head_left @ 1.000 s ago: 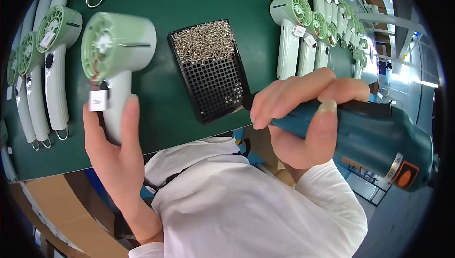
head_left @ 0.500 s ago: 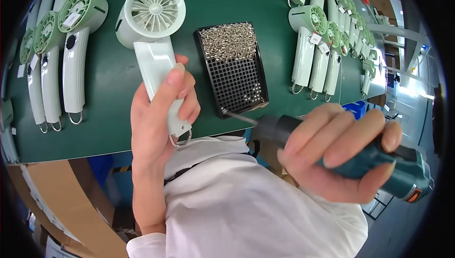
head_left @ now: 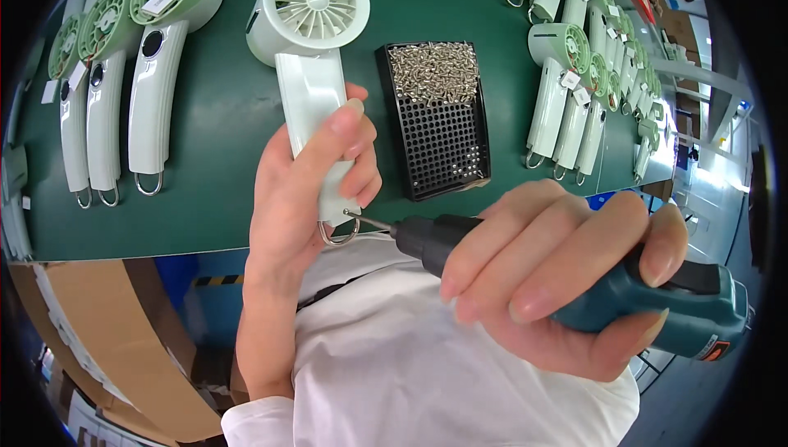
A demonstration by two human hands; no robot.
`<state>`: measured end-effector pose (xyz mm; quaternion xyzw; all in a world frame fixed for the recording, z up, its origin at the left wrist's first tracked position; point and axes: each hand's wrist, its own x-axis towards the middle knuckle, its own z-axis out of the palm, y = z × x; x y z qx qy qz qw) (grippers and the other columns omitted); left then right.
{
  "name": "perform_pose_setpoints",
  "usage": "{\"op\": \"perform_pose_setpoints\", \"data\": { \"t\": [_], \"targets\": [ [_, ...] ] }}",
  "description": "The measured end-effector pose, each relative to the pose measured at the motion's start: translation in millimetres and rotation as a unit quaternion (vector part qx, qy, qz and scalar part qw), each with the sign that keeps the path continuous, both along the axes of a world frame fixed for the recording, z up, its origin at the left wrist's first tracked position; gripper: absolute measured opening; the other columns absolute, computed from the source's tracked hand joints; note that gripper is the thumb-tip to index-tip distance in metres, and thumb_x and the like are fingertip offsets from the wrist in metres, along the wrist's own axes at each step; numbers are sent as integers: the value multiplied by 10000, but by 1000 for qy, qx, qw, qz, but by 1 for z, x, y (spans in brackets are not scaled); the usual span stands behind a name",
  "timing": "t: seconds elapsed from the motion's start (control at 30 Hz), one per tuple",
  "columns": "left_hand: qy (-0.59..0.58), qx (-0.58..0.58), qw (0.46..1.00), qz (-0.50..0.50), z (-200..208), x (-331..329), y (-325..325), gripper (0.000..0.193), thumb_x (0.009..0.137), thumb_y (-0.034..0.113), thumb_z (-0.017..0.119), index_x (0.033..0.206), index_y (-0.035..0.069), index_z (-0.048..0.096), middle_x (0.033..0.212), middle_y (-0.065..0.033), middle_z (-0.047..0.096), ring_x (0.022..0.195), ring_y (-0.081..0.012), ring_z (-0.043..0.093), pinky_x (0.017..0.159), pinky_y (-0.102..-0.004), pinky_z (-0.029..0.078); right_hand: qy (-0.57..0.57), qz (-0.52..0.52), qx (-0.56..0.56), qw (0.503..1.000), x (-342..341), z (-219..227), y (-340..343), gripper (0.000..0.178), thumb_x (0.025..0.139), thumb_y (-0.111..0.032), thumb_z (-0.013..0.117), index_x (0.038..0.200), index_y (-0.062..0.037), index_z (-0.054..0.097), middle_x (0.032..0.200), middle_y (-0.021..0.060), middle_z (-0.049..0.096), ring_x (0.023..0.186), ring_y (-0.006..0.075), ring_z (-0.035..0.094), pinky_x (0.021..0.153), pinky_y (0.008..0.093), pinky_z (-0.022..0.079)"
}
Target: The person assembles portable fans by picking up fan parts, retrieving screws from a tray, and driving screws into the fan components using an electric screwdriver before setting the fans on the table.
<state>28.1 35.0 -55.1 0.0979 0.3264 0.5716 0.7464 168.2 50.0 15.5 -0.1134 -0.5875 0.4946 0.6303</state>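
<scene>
Green surface (head_left: pixel 217 135) spans upper half of frame. Lower right: right hand (head_left: pixel 562 283) wrapped around teal electric screwdriver (head_left: pixel 698 311), thin bit (head_left: pixel 371 222) angled left, tip at lower end of white handheld fan (head_left: pixel 312 90). Centre left: left hand (head_left: pixel 308 176) clamped on fan's handle, round grille upward, metal loop (head_left: pixel 339 240) below. Centre: black perforated tray (head_left: pixel 435 139), silver screws (head_left: pixel 435 73) heaped in far half. Upper left and upper right: similar fans (head_left: pixel 156 86) in rows, pale-green backs showing.
</scene>
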Motion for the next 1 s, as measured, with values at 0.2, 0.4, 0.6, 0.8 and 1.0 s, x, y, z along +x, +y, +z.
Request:
{"op": "perform_pose_setpoints", "data": {
  "t": [0.2, 0.4, 0.6, 0.8, 1.0],
  "targets": [
    [-8, -5, 1000, -1, 0, -1, -1, 393, 932, 236, 636, 1202, -8, 487, 787, -19, 474, 567, -87, 454, 513, -273, 398, -22, 22, 12, 999, -2, -4, 3, 396, 992, -331, 436, 1205, -11, 343, 775, 139, 543, 368, 211, 493, 344, 336, 497],
    [-6, -13, 1000, -1, 1, 2, 0, 376, 929, 230, 645, 1187, -2, 501, 789, -19, 479, 567, -88, 457, 513, -275, 398, -22, -11, 21, 999, -13, -4, -4, 370, 974, -313, 496, 1142, -28, 331, 741, 150, 546, 371, 221, 490, 348, 335, 502],
    [-16, -12, 1000, 11, 0, 1, -2, 377, 928, 238, 652, 1178, -2, 504, 787, -16, 481, 565, -86, 456, 519, -281, 402, -34, -5, 31, 999, -12, -7, -3, 350, 967, -293, 510, 1113, -32, 329, 735, 157, 549, 382, 226, 504, 351, 329, 505],
    [-5, -11, 1000, 9, 0, 1, 2, 379, 929, 240, 650, 1175, -7, 502, 786, -15, 485, 560, -84, 455, 529, -282, 416, -41, 12, 25, 999, -16, -7, 1, 314, 956, -246, 505, 1128, -41, 340, 730, 152, 559, 394, 230, 516, 356, 330, 504],
    [-23, -15, 1000, 2, -3, -2, -2, 352, 954, 208, 611, 1185, -30, 493, 780, -28, 499, 559, -94, 476, 522, -301, 443, -5, 25, 38, 999, -12, -6, 4, 340, 927, -243, 529, 1142, -49, 350, 720, 141, 562, 413, 213, 505, 356, 316, 466]
  ]
}}
